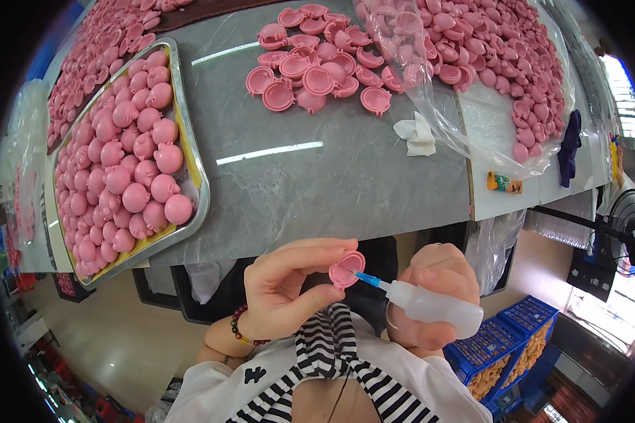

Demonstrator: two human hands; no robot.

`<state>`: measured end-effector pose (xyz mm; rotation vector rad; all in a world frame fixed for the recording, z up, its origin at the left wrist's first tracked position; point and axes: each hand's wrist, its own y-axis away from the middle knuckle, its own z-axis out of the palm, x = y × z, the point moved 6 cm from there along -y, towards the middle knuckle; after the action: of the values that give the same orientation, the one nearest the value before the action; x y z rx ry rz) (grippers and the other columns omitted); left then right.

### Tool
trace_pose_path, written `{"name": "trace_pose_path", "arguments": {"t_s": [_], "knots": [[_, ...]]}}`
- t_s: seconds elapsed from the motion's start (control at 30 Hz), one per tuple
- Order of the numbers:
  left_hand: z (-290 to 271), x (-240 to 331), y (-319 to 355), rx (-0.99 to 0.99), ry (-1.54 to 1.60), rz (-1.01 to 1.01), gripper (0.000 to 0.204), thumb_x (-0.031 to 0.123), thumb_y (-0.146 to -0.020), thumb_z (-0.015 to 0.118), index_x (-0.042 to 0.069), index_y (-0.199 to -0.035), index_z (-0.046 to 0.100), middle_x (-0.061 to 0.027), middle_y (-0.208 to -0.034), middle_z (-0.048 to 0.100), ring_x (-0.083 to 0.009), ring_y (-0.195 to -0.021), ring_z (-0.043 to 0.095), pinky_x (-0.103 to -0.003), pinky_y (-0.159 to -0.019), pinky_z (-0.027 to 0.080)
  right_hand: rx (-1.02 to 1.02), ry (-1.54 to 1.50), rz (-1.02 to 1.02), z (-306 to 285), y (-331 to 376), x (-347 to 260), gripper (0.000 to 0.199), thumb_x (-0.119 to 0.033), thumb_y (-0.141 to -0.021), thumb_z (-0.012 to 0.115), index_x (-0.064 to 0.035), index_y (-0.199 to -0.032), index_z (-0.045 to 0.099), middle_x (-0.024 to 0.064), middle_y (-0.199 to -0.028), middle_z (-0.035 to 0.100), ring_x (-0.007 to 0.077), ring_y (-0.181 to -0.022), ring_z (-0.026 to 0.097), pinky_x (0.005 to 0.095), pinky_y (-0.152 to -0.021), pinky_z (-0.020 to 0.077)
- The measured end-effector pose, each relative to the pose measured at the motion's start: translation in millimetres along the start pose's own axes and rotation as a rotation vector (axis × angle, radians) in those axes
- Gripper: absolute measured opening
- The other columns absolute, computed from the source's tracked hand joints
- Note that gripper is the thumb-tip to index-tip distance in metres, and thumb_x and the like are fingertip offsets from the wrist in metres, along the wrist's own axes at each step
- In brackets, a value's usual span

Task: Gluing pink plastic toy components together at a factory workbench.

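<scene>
Between the thumb and fingers of my left hand (289, 285) is a pink plastic half shell (346, 270), its hollow side turned to the right. My right hand (439, 282) grips a white squeeze bottle (441, 308) lying almost level. The bottle's blue needle tip (367, 279) reaches to the shell's inside near its rim; whether it touches cannot be made out. Both hands are in front of the table's near edge, above my lap. On the grey table (282, 183) beyond them lies a loose group of pink half shells (310, 63).
At the left, a metal tray (203, 190) is heaped with closed pink balls. Clear plastic sheeting (430, 106) lies beside a large pile of shells (480, 42) at the back right. Crumpled white tissue (418, 134), an orange-green tube (504, 183) and blue crates (504, 338) are to the right.
</scene>
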<state>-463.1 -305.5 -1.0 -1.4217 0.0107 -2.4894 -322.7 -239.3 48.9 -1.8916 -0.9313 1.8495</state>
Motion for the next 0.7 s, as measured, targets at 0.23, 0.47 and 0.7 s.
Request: {"name": "trace_pose_path", "arguments": {"t_s": [0.23,0.47,0.7], "knots": [[-2,3,-2,0.059,-0.181,0.053,0.040,-0.011,-0.065,0.067,-0.006,-0.104,0.058,-0.0209,-0.109,0.057,-0.0244,-0.097,0.058,-0.030,-0.082,0.048,-0.084,0.056,0.019,0,-6,4,0.063,-0.060,-0.084,0.037,-0.0007,-0.080,0.055,0.0044,-0.056,0.046,0.0151,-0.048,0.042,0.0254,-0.043,0.0330],[6,18,-5,0.083,-0.693,0.267,0.038,-0.008,-0.064,0.068,-0.001,-0.101,0.062,-0.0184,-0.103,0.060,-0.0234,-0.085,0.063,-0.027,-0.072,0.050,-0.077,0.018,0.029,-2,-8,8,0.060,-0.058,-0.085,0.038,-0.0004,-0.083,0.056,0.0050,-0.057,0.046,0.0154,-0.048,0.042,0.0260,-0.042,0.0319],[1,2,-6,-0.054,0.158,0.030,0.035,-0.009,-0.081,0.050,-0.003,-0.115,0.050,-0.0257,-0.121,0.047,-0.0231,-0.102,0.055,-0.033,-0.084,0.046,0.317,0.019,-0.048,-79,-17,34,0.046,-0.031,-0.087,0.046,0.0033,-0.117,0.044,0.0158,-0.098,0.054,0.0232,-0.083,0.050,0.0302,-0.065,0.0400]]}}
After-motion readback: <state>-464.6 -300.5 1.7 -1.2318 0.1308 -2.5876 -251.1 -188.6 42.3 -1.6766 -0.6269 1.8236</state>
